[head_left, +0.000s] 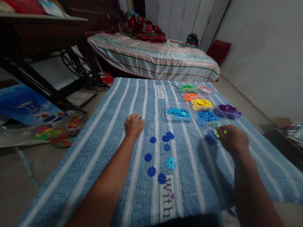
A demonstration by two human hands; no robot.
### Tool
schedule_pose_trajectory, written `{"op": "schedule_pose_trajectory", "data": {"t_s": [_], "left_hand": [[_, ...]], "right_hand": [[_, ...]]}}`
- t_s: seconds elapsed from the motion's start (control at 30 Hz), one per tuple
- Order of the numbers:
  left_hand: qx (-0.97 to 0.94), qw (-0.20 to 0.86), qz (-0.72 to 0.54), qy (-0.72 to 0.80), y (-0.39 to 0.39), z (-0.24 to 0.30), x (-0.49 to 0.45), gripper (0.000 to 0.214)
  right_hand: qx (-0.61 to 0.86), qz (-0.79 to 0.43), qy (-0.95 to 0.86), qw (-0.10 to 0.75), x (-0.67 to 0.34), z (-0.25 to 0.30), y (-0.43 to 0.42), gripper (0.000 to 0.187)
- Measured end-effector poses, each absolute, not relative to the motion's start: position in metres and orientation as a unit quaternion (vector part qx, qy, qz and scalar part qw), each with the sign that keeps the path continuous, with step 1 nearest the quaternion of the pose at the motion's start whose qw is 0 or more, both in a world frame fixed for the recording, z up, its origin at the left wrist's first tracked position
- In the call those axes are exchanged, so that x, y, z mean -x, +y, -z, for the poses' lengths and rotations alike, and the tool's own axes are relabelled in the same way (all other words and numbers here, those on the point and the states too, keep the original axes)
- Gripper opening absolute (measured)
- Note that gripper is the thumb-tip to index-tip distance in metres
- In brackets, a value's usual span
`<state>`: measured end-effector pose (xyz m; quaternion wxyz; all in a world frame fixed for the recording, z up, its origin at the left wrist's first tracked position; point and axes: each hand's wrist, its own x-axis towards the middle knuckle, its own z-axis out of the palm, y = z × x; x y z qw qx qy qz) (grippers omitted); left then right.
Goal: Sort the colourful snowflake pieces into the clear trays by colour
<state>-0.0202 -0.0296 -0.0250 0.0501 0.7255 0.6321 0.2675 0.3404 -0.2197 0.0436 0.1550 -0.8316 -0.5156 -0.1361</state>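
Note:
My left hand (134, 124) rests on the striped cloth with its fingers curled closed. A small bluish patch shows between thumb and fingers, too small to name. My right hand (234, 138) is over a clear plastic box at the right, fingers pressed together at yellow-green pieces (220, 133). Whether it grips one is hidden. Dark blue pieces (211, 138) lie at that box's left side. Between my hands lie several dark blue notched discs (151, 171), a few clustered together (168, 136). A larger light blue notched disc (171, 163) lies among them.
Clear boxes hold light blue (178, 113), mid-blue (208, 116), purple (229, 110), yellow (201, 103), orange (190, 96) and green pieces (187, 88). A bed (153, 61) stands beyond the cloth-covered table (106, 126). Bags of colourful pieces (66, 129) and a sewing-machine stand (78, 66) are at left.

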Motion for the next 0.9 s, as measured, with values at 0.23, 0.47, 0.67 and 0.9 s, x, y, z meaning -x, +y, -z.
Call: {"op": "schedule_pose_trajectory", "data": {"t_s": [0.23, 0.47, 0.67, 0.9], "left_hand": [[-0.727, 0.046, -0.253, 0.636, -0.030, 0.025, 0.020, 0.025], [-0.727, 0.043, -0.260, 0.634, -0.031, 0.025, 0.020, 0.023], [-0.725, 0.050, -0.258, 0.637, -0.032, 0.023, 0.020, 0.022], [-0.721, 0.055, -0.271, 0.635, -0.031, 0.025, 0.019, 0.021]], "right_hand": [[0.680, -0.028, -0.703, 0.208, -0.259, -0.038, -0.205, 0.019], [0.664, -0.082, -0.736, 0.102, -0.209, -0.021, -0.166, 0.017], [0.665, -0.084, -0.734, 0.106, -0.203, -0.009, -0.159, 0.013], [0.671, -0.133, -0.691, 0.233, -0.211, 0.000, -0.170, 0.007]]}}
